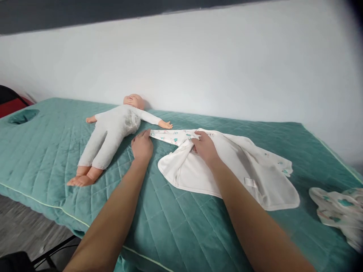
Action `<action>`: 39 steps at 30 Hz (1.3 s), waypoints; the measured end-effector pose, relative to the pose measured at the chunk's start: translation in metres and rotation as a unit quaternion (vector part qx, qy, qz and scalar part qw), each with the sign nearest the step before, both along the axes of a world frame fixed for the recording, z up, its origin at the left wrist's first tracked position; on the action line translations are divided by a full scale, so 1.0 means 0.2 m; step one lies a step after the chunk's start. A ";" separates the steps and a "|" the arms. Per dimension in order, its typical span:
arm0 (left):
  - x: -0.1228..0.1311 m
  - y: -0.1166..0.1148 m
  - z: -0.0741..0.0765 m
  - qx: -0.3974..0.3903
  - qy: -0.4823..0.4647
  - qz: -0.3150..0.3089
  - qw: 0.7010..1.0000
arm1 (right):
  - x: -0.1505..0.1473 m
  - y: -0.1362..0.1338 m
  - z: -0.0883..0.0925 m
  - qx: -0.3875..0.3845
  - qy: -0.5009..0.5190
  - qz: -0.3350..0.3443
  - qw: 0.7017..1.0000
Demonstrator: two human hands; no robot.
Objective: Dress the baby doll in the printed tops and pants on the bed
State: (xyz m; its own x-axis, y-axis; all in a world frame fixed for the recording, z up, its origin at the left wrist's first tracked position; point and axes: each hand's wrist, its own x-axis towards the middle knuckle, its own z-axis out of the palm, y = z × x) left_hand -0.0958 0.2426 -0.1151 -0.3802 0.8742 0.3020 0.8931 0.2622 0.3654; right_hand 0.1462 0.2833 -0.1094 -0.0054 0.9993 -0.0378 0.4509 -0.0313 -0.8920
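Note:
A white baby jacket (pixel 181 173) with a small teal print lies spread on the green quilted bed, its plain inner side facing up. My left hand (pixel 142 145) is closed on the cuff of its left-hand sleeve, beside the doll. My right hand (pixel 205 145) pinches the cloth near the shoulder of that same sleeve, which is stretched between both hands. The other sleeve lies loose toward the right. A baby doll (pixel 113 124) with a white cloth body rests on its back to the left, one hand close above the sleeve.
The green quilted bedcover (pixel 170 223) has a face hole (pixel 24 116) at far left. Another printed white garment (pixel 340 207) lies crumpled at the right edge. A pale wall (pixel 181 68) runs behind the bed. Part of a red and black object (pixel 13 105) shows at left.

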 end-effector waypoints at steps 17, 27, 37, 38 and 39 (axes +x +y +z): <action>0.39 -0.47 0.03 0.051 -0.037 -0.144 0.988 | 0.13 0.00 0.05 -0.008 0.071 -0.046 0.996; 0.57 -0.68 0.03 0.129 0.086 -0.321 0.934 | 0.18 0.04 0.02 0.053 -0.005 -0.073 0.996; 0.57 -0.67 0.01 0.097 0.015 -0.366 0.925 | 0.22 0.05 0.05 0.019 -0.008 -0.052 0.998; 0.57 -0.66 0.01 0.086 0.016 -0.363 0.928 | 0.21 0.05 0.05 0.015 0.000 -0.049 0.999; 0.58 -0.66 0.02 0.075 0.018 -0.360 0.930 | 0.21 0.05 0.05 0.010 0.010 -0.044 0.999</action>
State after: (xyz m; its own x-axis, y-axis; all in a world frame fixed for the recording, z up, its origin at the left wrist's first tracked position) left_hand 0.0193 0.1106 -0.1117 0.2997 0.8450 0.4429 0.8296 -0.4601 0.3164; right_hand 0.1888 0.2929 -0.0989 0.0814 0.9965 -0.0179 0.4299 -0.0513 -0.9014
